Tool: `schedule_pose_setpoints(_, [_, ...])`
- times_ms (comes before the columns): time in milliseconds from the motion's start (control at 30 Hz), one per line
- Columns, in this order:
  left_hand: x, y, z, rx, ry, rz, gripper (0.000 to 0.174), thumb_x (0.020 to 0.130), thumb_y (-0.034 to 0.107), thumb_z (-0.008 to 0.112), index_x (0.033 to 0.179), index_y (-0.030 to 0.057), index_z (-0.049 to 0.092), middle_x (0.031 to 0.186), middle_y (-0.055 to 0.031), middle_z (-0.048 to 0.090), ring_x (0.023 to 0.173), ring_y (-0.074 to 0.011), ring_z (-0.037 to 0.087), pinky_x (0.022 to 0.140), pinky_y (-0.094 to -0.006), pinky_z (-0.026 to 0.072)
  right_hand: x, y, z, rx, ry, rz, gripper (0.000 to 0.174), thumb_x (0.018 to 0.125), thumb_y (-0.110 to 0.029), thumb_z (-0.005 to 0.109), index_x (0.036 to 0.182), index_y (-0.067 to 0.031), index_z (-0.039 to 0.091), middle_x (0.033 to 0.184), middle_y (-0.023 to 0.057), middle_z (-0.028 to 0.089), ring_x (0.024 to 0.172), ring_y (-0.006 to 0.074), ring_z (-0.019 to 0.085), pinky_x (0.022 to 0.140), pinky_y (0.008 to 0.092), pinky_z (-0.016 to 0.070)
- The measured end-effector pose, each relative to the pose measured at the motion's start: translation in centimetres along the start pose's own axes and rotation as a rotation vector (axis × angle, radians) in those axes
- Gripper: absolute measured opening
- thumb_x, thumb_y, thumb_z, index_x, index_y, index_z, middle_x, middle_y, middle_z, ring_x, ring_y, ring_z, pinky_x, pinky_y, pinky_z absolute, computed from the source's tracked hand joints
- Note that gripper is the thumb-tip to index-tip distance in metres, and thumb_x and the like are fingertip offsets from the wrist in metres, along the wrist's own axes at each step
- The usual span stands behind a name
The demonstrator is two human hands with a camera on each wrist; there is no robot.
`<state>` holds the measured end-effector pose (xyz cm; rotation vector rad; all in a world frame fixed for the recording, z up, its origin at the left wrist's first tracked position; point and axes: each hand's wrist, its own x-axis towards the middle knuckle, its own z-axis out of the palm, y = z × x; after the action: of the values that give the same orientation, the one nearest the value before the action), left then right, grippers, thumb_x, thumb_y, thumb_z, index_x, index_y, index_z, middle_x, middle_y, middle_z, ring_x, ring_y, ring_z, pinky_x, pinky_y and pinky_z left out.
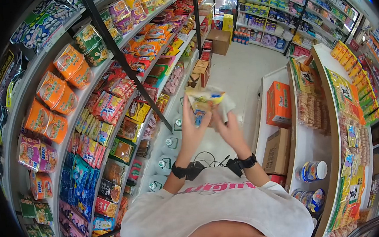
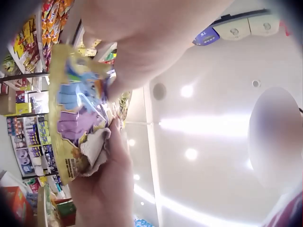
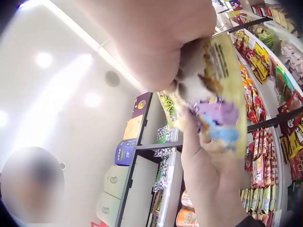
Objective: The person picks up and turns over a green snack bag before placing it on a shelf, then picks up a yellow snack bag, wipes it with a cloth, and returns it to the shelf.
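1. Far left: a curving shelf rack (image 1: 54,151) of snacks, with stacked orange tubs (image 1: 50,90) and many bright bags in rows below and beyond them.
2. Beside the rack's foot, on the floor: a line of large bottles (image 1: 164,163) with green-and-white tops.
3. Centre left: the person's left hand (image 1: 193,128), a dark strap (image 1: 182,170) at its wrist. It grips one side of a packet, thumb on the near face; the farther fingers are partly hidden behind it.
4. Centre: the packet (image 1: 205,100) itself, raised in front of the chest above the aisle floor, between both hands and touching both. It is yellow-gold with blue and purple printed figures. A pale, crumpled patch near one edge may be a tear; blur prevents certainty. It looks light and soft, its glossy film probably slippery and quick to crease. Whatever is inside cannot be seen and might crush, so the flat outer margins seem the safest place to pinch, with little squeeze on the middle.
5. Centre right: the right hand (image 1: 229,131) grasps the packet's other side, close to the crumpled patch, thumb in front; exactly how its remaining fingers lie cannot be told.
6. Right: an orange box (image 1: 278,103) and a brown carton (image 1: 276,152), then blue-labelled canisters (image 1: 310,171) and hanging yellow bags (image 1: 345,93).
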<state>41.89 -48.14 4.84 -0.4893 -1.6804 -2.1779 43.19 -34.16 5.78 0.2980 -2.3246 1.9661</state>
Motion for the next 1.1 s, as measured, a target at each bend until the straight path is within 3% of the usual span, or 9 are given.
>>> schedule_pose_setpoints(33, [-0.1, -0.8, 0.1, -0.023, 0.040, -0.037, 0.066, 0.103, 0.028, 0.057, 0.153, -0.0004, 0.025, 0.148, -0.0181, 0.041, 0.136, -0.0275, 0.045, 0.113, -0.0384, 0.0375, -0.5, 0.7, 0.9, -0.011, -0.075, -0.123, 0.047, 0.100, -0.016, 0.058, 0.141, 0.0027, 0.046, 0.139, 0.0218, 0.054, 0.129, 0.0261, 0.052, 0.106, 0.0381, 0.0407])
schedule_pose_setpoints(167, [-0.7, -0.8, -1.6, -0.408, -0.026, -0.416, 0.072, 0.106, 0.060, 0.020, 0.155, 0.0068, 0.029, 0.149, -0.0091, 0.046, 0.137, -0.0206, 0.045, 0.115, -0.0357, 0.0346, -0.9, -0.1, 3.3, -0.244, -0.121, -0.504, 0.058, 0.097, -0.013, 0.056, 0.149, 0.0023, 0.036, 0.157, 0.0261, 0.030, 0.148, 0.0404, 0.028, 0.120, 0.0446, 0.0218])
schedule_pose_setpoints(367, [-1.6, -0.6, -1.2, -0.248, -0.084, -0.391, 0.074, 0.106, 0.059, 0.020, 0.154, 0.0042, 0.028, 0.148, -0.0105, 0.046, 0.135, -0.0195, 0.047, 0.112, -0.0331, 0.0374, 2.1, 0.7, 3.5, -0.070, 0.034, -0.422, 0.056, 0.094, -0.014, 0.059, 0.144, 0.0040, 0.041, 0.155, 0.0259, 0.034, 0.145, 0.0448, 0.031, 0.120, 0.0500, 0.0214])
schedule_pose_setpoints(567, [-1.2, 0.8, -3.0, -0.411, -0.007, -0.561, 0.078, 0.104, 0.065, 0.016, 0.147, 0.0035, 0.037, 0.140, -0.0132, 0.052, 0.130, -0.0223, 0.053, 0.110, -0.0355, 0.0420, 0.1, -1.1, 4.9, -0.414, -0.045, -0.774, 0.044, 0.089, -0.011, 0.063, 0.127, 0.0060, 0.052, 0.147, 0.0241, 0.045, 0.139, 0.0431, 0.039, 0.117, 0.0585, 0.0236])
schedule_pose_setpoints(667, [-1.5, 0.4, -2.5, -0.354, 0.067, -0.517, 0.079, 0.101, 0.069, 0.020, 0.143, 0.0065, 0.044, 0.134, -0.0119, 0.057, 0.121, -0.0209, 0.058, 0.102, -0.0354, 0.0474, 0.8, -0.9, 4.2, -0.401, -0.115, -0.739, 0.037, 0.088, -0.011, 0.062, 0.121, 0.0041, 0.055, 0.143, 0.0236, 0.049, 0.136, 0.0421, 0.043, 0.117, 0.0580, 0.0245])
schedule_pose_setpoints(767, [-2.2, -1.1, -3.4, 0.192, 0.008, -0.439, 0.064, 0.106, 0.054, 0.038, 0.139, -0.0003, 0.047, 0.127, -0.0133, 0.060, 0.116, -0.0172, 0.058, 0.099, -0.0306, 0.0460, 2.3, 0.3, 3.9, -0.371, -0.091, -0.650, 0.034, 0.090, -0.011, 0.059, 0.119, 0.0048, 0.057, 0.136, 0.0253, 0.053, 0.133, 0.0430, 0.046, 0.117, 0.0531, 0.0280])
schedule_pose_setpoints(867, [-2.2, -0.2, -2.9, 0.150, -0.046, -0.481, 0.051, 0.104, 0.041, 0.053, 0.132, -0.0010, 0.054, 0.117, -0.0114, 0.063, 0.106, -0.0132, 0.059, 0.093, -0.0273, 0.0466, 2.8, 5.2, 4.8, -0.271, 0.204, -0.389, 0.033, 0.097, -0.019, 0.056, 0.119, 0.0051, 0.059, 0.120, 0.0206, 0.063, 0.119, 0.0343, 0.059, 0.106, 0.0421, 0.0426])
schedule_pose_setpoints(967, [-2.3, -0.2, -2.9, 0.138, 0.019, -0.439, 0.043, 0.103, 0.036, 0.059, 0.126, -0.0001, 0.060, 0.109, -0.0033, 0.065, 0.098, -0.0067, 0.058, 0.085, -0.0248, 0.0473, 3.7, 4.1, 2.5, 0.205, -0.017, 0.135, 0.040, 0.101, -0.030, 0.058, 0.119, 0.0055, 0.061, 0.106, 0.0114, 0.069, 0.100, 0.0196, 0.065, 0.089, 0.0314, 0.0506])
schedule_pose_setpoints(1100, [-1.5, -0.3, -2.2, 0.229, 0.236, -0.192, 0.042, 0.101, 0.031, 0.063, 0.126, -0.0027, 0.059, 0.111, -0.0081, 0.065, 0.098, -0.0108, 0.061, 0.086, -0.0251, 0.0490, 2.2, 2.6, 1.3, 0.355, -0.036, 0.176, 0.038, 0.098, -0.031, 0.066, 0.117, 0.0018, 0.063, 0.101, 0.0031, 0.069, 0.092, 0.0086, 0.063, 0.080, 0.0269, 0.0509])
